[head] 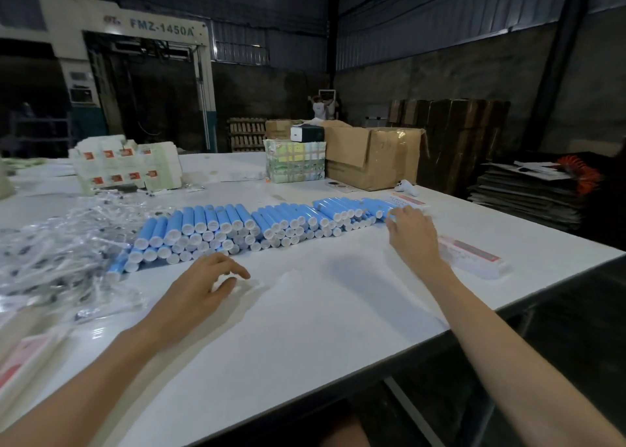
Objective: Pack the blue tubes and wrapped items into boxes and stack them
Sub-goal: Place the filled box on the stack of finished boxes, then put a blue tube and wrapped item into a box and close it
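Left hand (pixel 203 287): fingers loosely curled, nothing held, low over the white table (pixel 305 318) just in front of the blue tubes (pixel 257 223).

Right hand (pixel 413 236): fingers spread and fairly straight, fingertips (pixel 393 219) touching the caps at the right end of the blue tubes. No grip observed.

Blue tubes: lying in a long stacked row across the table, white caps facing the person.

Left of the tubes: wrapped items (pixel 61 253) in clear plastic, a loose heap touching the row's left end.

Right of the tubes: flat red-and-white box (pixel 474 257), just beyond the right hand.

Behind the tubes: open cardboard carton (pixel 372 157), strapped bundle of printed packs (pixel 294 160) beside it, and a stack of white cartons (pixel 125 165) with red labels, further left.
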A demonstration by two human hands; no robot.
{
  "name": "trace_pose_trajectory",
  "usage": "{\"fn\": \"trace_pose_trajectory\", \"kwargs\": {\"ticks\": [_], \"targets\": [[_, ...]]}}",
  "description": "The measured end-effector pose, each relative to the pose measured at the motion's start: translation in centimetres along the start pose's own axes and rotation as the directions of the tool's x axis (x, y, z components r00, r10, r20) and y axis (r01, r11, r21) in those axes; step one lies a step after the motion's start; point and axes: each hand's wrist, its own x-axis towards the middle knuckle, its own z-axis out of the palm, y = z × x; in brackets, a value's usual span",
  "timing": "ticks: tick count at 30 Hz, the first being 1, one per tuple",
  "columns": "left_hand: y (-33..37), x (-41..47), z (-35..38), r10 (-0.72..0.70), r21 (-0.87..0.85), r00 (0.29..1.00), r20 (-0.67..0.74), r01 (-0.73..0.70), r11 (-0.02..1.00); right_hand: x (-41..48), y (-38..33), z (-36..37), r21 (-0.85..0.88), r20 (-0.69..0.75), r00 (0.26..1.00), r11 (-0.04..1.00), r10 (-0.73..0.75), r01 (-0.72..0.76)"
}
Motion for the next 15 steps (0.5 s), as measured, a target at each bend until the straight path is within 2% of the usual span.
{"fn": "trace_pose_trajectory", "kwargs": {"ticks": [2,4,6,8,11,15], "targets": [[0.4,0.2,-0.8,-0.041,0.046,0.999,-0.030,0.042,0.998,0.1,-5.6,-0.3,0.295,-0.039,0.998,0.953,-0.053,0.062],[0.8,0.3,-1.8,-0.085,0.131,0.996,-0.028,0.088,0.987,-0.6,-11.3,-0.4,0.545,-0.026,0.994,0.832,-0.110,0.107],[1.3,0.1,-2.9,-0.154,0.202,0.988,-0.016,0.154,0.967,-1.9,-16.6,0.1,0.712,0.021,0.983,0.693,-0.181,0.113],[1.6,-0.6,-3.9,-0.256,0.298,0.967,-0.007,0.247,0.922,-3.4,-21.3,0.9,0.795,0.057,0.964,0.596,-0.258,0.113],[1.2,-2.9,-5.3,-0.406,0.472,0.913,-0.048,0.379,0.796,-6.0,-26.3,2.5,0.866,0.127,0.928,0.495,-0.350,0.068],[1.0,-7.9,-7.6,-0.564,0.629,0.793,-0.228,0.563,0.536,-8.4,-28.4,4.5,0.893,0.209,0.882,0.451,-0.423,0.005]]}}
